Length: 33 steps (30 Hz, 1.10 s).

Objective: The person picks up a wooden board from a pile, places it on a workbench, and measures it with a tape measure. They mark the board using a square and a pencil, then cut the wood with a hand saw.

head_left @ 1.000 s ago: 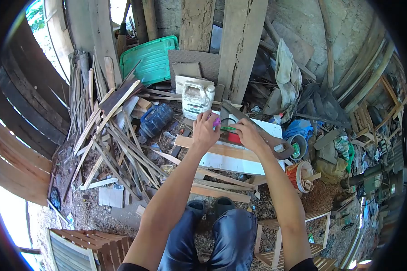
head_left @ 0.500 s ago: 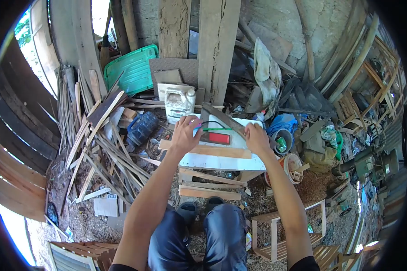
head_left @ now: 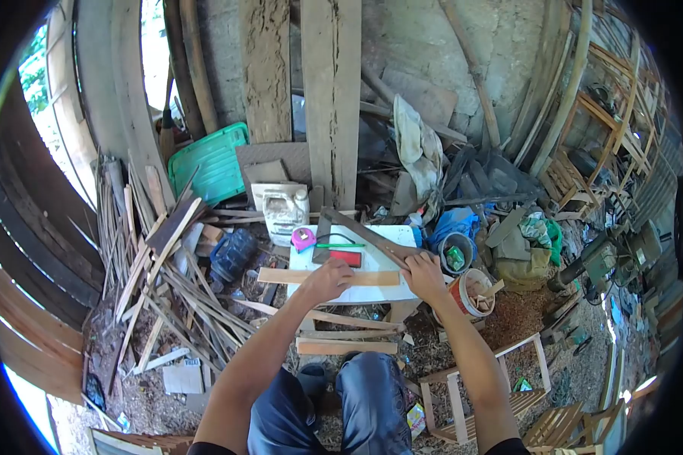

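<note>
A light wooden strip point(head_left: 372, 278) lies across the front of a small white table point(head_left: 357, 293). My left hand point(head_left: 326, 280) is closed on the strip near its middle. My right hand point(head_left: 425, 276) grips the lower end of a carpenter's square point(head_left: 372, 236), whose long blade slants over the table. Behind my left hand lies a red rectangular object point(head_left: 346, 258), partly covered. A green pencil point(head_left: 341, 245) rests beyond it, and a pink tape measure point(head_left: 303, 240) sits at the table's far left corner.
Several wooden strips point(head_left: 347, 346) lie below the table front. A white jug point(head_left: 284, 216) stands behind it. To the right are a grey bucket point(head_left: 467, 246) and a bucket of wood scraps point(head_left: 478, 292). Loose sticks point(head_left: 182, 273) pile up at left.
My left hand has let go of the tape measure, now on the table, and moved down onto the wooden strip. My right hand still holds the square. The view has shifted.
</note>
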Motion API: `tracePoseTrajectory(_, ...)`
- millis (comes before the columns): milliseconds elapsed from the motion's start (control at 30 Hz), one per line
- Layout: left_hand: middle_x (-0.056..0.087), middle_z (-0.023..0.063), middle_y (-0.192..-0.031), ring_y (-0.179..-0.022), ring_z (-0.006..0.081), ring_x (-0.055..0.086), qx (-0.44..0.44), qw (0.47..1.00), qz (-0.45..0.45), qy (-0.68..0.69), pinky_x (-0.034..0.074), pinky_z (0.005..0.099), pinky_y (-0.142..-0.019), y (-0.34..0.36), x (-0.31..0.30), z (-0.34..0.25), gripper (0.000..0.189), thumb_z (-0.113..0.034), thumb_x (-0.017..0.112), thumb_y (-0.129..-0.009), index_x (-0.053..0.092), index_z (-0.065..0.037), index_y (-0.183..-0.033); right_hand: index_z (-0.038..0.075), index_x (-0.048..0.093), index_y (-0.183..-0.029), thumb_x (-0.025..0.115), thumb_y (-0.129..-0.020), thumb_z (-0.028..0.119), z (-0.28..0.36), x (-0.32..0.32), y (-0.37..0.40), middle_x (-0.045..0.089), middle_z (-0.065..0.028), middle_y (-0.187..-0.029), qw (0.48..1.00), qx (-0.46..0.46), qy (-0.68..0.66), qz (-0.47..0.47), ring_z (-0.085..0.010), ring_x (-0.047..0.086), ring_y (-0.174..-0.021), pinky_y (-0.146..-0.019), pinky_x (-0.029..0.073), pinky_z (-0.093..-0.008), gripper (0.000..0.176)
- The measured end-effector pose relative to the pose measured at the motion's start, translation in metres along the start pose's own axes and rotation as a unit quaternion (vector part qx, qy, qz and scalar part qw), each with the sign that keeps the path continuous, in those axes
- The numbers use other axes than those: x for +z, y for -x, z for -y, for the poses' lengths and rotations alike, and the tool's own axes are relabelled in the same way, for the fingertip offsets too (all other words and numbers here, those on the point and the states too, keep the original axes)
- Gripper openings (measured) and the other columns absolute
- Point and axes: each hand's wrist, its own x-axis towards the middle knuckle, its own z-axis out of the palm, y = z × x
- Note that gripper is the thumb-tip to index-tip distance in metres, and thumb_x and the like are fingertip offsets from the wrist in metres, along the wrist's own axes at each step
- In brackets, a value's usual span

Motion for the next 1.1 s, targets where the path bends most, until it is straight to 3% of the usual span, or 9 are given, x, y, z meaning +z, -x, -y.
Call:
tracePoseTrajectory(233,0.063,0.0128,-0.099,-0.097,0.0323,0.058,0.028,1.0,-0.005,0.009,0.048,0.0413,-0.087,-0.005,0.006,-0.012,0.032,-0.015,0.073,-0.072,0.064,-0.002,-0.1,0.005,0.056,-0.099,0.059,-0.089,0.028,0.002,-0.026,0.03,0.062,-0.0117,-0.103,0.991,0.093,-0.082,-0.056,-0.0316,0.052,-0.1,-0.085,0.034,-0.0507,0.024)
tracePoseTrajectory(433,0.063,0.0129,-0.105,-0.1,0.0315,0.058,-0.037,0.998,0.036,0.021,0.047,0.0406,-0.09,-0.018,0.025,-0.024,0.034,-0.018,0.072,-0.074,0.064,-0.004,-0.103,0.002,0.054,-0.105,0.057,-0.093,0.026,0.009,-0.046,0.058,0.06,-0.0156,-0.105,0.958,0.171,-0.19,-0.126,-0.0376,0.052,-0.104,-0.084,0.034,-0.0557,0.027)
tracePoseTrajectory(500,0.063,0.0122,-0.104,-0.1,0.0315,0.058,-0.004,1.0,0.029,0.009,0.047,0.0405,-0.091,-0.024,0.034,-0.025,0.034,-0.019,0.072,-0.074,0.064,-0.004,-0.104,0.001,0.054,-0.106,0.057,-0.093,0.026,0.013,-0.041,0.063,0.06,-0.0158,-0.105,0.944,0.188,-0.201,-0.184,-0.0381,0.051,-0.104,-0.084,0.034,-0.0553,0.028)
tracePoseTrajectory(600,0.062,0.0121,-0.101,-0.098,0.0312,0.058,-0.009,0.999,0.01,0.041,0.046,0.0407,-0.091,-0.031,0.04,-0.03,0.033,-0.019,0.072,-0.074,0.064,-0.004,-0.102,0.001,0.055,-0.106,0.058,-0.092,0.024,0.015,-0.036,0.063,0.059,-0.0158,-0.104,0.963,0.186,-0.113,-0.157,-0.037,0.05,-0.103,-0.087,0.033,-0.0522,0.027)
tracePoseTrajectory(900,0.063,0.0078,-0.095,-0.094,0.0283,0.059,0.017,0.999,0.012,0.037,0.046,0.0412,-0.083,-0.039,0.037,-0.034,0.021,-0.018,0.071,-0.073,0.066,-0.005,-0.089,0.004,0.063,-0.098,0.065,-0.083,0.017,-0.007,-0.011,0.029,0.06,-0.011,-0.096,0.985,0.079,-0.069,-0.141,-0.0298,0.052,-0.099,-0.089,0.032,-0.0469,0.019)
tracePoseTrajectory(1033,0.062,0.0067,-0.096,-0.093,0.0286,0.058,-0.001,1.0,0.006,-0.015,0.047,0.0414,-0.083,-0.034,0.026,-0.03,0.017,-0.015,0.069,-0.076,0.065,-0.008,-0.091,0.004,0.066,-0.093,0.069,-0.08,0.018,-0.005,-0.006,0.014,0.061,-0.0093,-0.093,0.988,0.067,-0.072,-0.118,-0.0285,0.053,-0.097,-0.088,0.034,-0.0448,0.019)
tracePoseTrajectory(1100,0.062,0.0071,-0.098,-0.094,0.0284,0.058,-0.06,0.995,-0.05,-0.069,0.046,0.0422,-0.082,-0.039,0.014,-0.02,0.015,-0.013,0.067,-0.077,0.066,-0.009,-0.091,0.004,0.067,-0.092,0.071,-0.078,0.02,-0.006,-0.004,0.01,0.063,-0.0082,-0.092,0.99,0.087,-0.083,-0.073,-0.0277,0.054,-0.096,-0.087,0.035,-0.0433,0.022)
